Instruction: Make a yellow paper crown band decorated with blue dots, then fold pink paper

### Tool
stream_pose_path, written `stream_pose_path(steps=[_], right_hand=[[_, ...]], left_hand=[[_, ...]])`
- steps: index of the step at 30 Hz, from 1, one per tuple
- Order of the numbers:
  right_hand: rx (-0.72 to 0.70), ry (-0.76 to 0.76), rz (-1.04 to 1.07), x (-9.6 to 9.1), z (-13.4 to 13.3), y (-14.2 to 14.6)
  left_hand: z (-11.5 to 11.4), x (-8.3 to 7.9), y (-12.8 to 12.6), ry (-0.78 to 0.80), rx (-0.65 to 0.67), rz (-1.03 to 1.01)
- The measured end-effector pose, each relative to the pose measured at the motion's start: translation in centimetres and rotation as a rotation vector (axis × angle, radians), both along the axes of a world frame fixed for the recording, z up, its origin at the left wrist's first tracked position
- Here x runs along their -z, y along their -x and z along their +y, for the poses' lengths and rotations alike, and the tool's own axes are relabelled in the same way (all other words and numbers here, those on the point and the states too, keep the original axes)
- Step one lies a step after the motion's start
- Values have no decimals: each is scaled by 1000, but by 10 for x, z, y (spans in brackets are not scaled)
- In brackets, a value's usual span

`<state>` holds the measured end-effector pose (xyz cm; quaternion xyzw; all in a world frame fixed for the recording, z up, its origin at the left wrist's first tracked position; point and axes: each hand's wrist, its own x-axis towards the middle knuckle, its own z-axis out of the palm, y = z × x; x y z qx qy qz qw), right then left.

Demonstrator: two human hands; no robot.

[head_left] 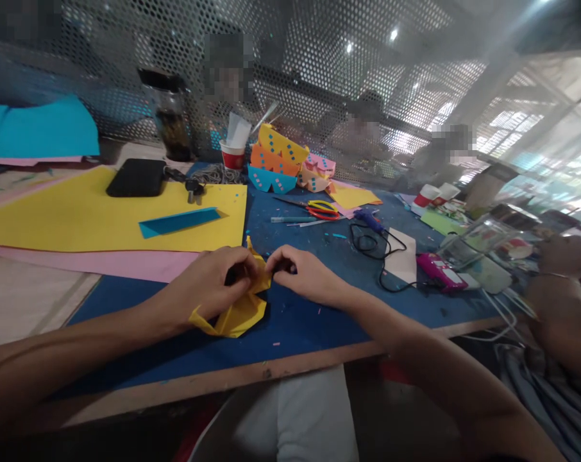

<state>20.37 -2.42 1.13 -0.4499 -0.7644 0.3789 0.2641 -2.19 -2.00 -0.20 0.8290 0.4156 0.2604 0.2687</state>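
A piece of folded yellow paper (237, 316) is held just above the blue table mat (314, 333). My left hand (213, 279) is closed on it, thumb and fingers pinching its upper part. My right hand (303, 273) is closed at the paper's right edge, with thumb and forefinger together; the fingertips meet the yellow paper there, though the exact grip is partly hidden. Beyond the hands lie a folded blue paper strip (179, 222) and a large yellow sheet (79, 221).
Scissors (322, 208), a glue gun (369, 220) with its cord and a pink box (439, 273) lie to the right. Folded paper pieces (276, 160), a red cup (233, 155), a black pouch (137, 178) and a jar (172, 125) stand behind. A co-worker's hand (565, 253) is far right.
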Motion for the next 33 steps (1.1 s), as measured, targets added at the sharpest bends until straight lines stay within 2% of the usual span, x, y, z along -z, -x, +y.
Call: stream_pose_path(steps=[2,5,7,9,11,15,21,24,27,30,33], right_hand=[[54,-31,51,-6,-3,-5],[92,-242,65,-18,-25,-5],[2,-383,6,-24,-48,0],[-139,-490,-158,-24,-70,9],[-156,-555,-332,-19,-84,18],[-103,-627,-517,-3,-85,29],[-95,-814,-591,7,-77,30],[-75,-874,-579,7,-77,27],[-13,-867,-496,6,-75,23],[90,-800,-306,5,-71,16],[206,-670,-21,2,-66,10]], left_hand=[[2,1,3,30,9,-53],[4,2,7,52,3,-96],[4,1,7,53,-10,-97],[4,-1,7,43,-23,-96],[3,-4,6,33,-29,-106],[1,-11,5,20,-32,-143],[1,-17,7,-53,-21,-152],[5,-17,9,-45,-5,-150],[10,-15,13,-62,21,-121],[13,-15,17,-104,60,-86],[13,-16,18,-129,123,-111]])
